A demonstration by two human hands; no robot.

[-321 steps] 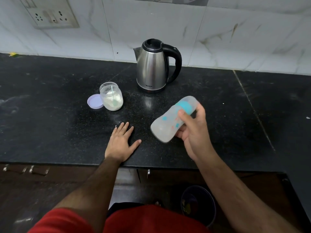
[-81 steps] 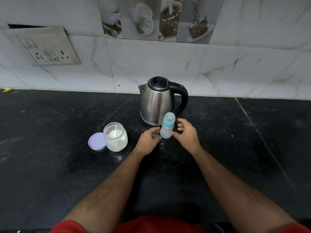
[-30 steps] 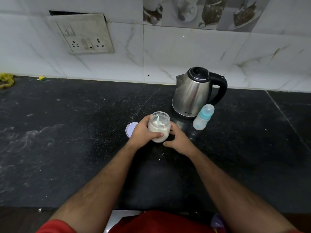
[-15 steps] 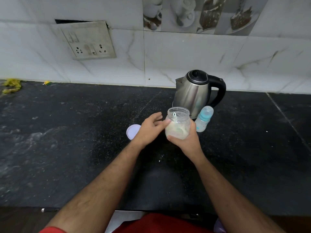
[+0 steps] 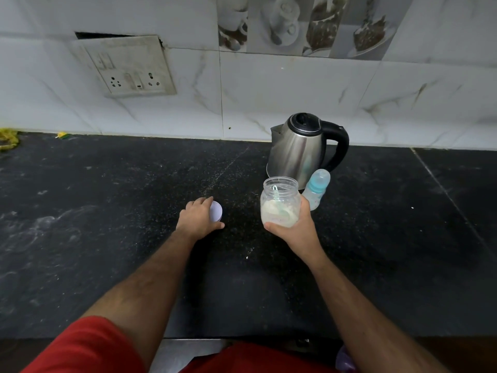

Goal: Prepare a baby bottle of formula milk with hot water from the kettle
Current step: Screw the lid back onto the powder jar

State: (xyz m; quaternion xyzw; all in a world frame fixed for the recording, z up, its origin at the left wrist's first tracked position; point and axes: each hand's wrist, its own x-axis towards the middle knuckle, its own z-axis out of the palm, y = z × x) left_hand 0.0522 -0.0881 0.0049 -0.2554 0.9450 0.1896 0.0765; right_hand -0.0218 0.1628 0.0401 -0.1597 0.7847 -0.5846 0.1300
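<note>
Formula jar lifted, lid under our other hand.
Our right hand (image 5: 294, 224) grips the open formula jar (image 5: 279, 205) above the dark surface (image 5: 107, 238); our left hand (image 5: 197, 220) curls over its lid (image 5: 216, 210). The baby bottle (image 5: 316, 191) stands beside the kettle (image 5: 301, 149).

Black speckled stone tabletop (image 5: 107, 238). Near its back edge stand the steel kettle (image 5: 298, 149) and, just in front, the baby bottle (image 5: 316, 191). A pale lid (image 5: 216, 211) lies mid-tabletop; yellow scraps (image 5: 8, 138) occupy the back left corner.
</note>
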